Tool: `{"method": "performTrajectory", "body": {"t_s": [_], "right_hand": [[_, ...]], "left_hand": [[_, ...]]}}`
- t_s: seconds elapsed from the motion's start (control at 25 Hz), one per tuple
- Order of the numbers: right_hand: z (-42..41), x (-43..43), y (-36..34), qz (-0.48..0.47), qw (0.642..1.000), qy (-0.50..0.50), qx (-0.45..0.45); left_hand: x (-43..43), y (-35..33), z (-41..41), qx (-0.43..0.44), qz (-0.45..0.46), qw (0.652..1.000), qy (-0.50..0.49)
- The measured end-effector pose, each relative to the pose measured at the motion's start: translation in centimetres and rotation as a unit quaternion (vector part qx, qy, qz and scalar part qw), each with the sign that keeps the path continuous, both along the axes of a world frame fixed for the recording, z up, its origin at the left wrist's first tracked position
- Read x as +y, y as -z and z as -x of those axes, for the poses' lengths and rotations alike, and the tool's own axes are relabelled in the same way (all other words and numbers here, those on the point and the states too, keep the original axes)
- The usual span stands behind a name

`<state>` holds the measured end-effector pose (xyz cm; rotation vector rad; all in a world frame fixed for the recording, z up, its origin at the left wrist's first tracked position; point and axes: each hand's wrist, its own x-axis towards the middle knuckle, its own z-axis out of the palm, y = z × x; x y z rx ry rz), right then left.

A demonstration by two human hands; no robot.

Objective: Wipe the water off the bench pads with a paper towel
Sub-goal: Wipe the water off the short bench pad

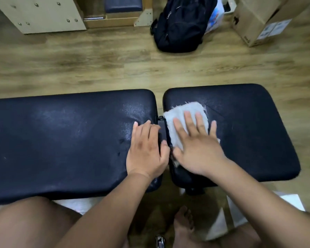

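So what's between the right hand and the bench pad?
A paper towel lies flat between the right hand and the right bench pad, in the head view.

Two dark navy bench pads (61, 140), glossy with pale sheen patches, lie over a light brown wood-grain floor (115, 68). The paper towel (179, 119) is white. Beyond: a black backpack (181, 24), a tan cardboard box (258, 18) with white labels, and cream wooden furniture (43, 13).

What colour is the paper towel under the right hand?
White, on the dark bench pad; paper towel, right hand, head view.
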<state>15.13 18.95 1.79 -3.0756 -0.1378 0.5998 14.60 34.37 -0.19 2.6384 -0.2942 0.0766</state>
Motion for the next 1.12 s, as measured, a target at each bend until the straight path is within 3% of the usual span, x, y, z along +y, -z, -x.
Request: {"method": "performTrajectory", "body": {"t_s": [0.2,0.48,0.64,0.72,0.88,1.04,1.12], "right_hand": [[4.8,-4.6,-1.3,0.106,0.992,0.048,0.056],[-3.5,-6.0,1.0,-0.037,0.998,-0.013,-0.047],[-11.3,-6.5,1.4,-0.059,0.998,0.027,-0.001],[-11.9,-6.0,1.8,-0.046,0.998,0.023,-0.029],[-6.1,-6.0,2.2,-0.05,0.994,0.022,-0.092],[7.3,-4.6,2.9,-0.038,0.988,0.038,-0.143],[9.4,-4.6,2.9,-0.052,0.988,0.034,-0.145]], "left_hand": [[0.2,0.4,-0.2,-0.001,0.0,1.0,-0.001],[0.0,0.5,-0.2,-0.012,0.006,1.0,-0.001],[0.1,0.4,0.0,-0.008,-0.005,1.0,0.005],[0.1,0.5,0.0,-0.004,-0.015,1.0,0.003],[0.0,0.4,-0.1,-0.005,-0.012,1.0,0.002],[0.1,0.7,0.1,-0.011,-0.011,1.0,0.003],[0.0,0.7,-0.2,-0.023,-0.017,1.0,0.0]]}}
